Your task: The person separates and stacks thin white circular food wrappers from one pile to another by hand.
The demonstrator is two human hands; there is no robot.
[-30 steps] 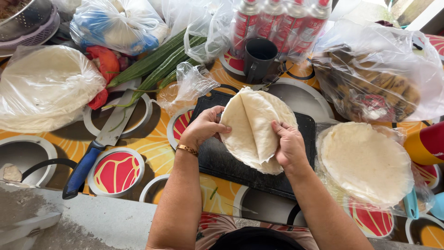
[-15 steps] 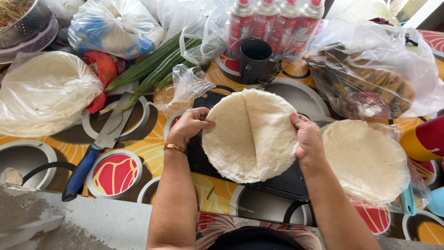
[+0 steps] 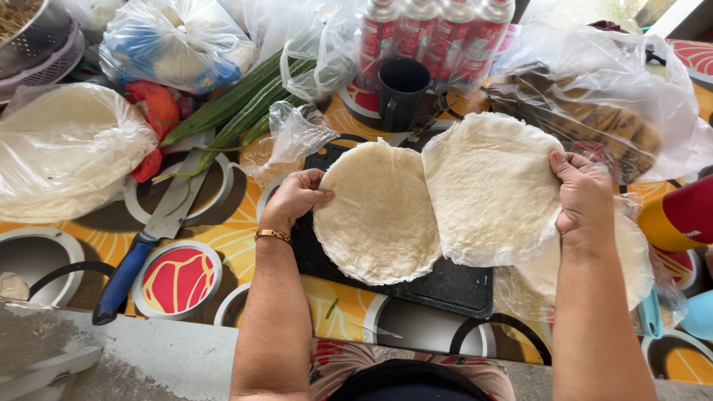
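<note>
The left hand [image 3: 293, 197] pinches the left edge of a round pale flatbread [image 3: 379, 215] lying on the black cutting board [image 3: 453, 286]. The right hand [image 3: 583, 194] grips a second pale flatbread sheet [image 3: 490, 186], lifted just right of the first, their edges overlapping. A blue-handled knife [image 3: 141, 252] lies far left on the worktop [image 3: 223, 245].

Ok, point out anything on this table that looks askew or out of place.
The knife lies loose with its blue handle past the table's near edge. The right hand holds one flat dough round overlapping the round on the black board.
</note>
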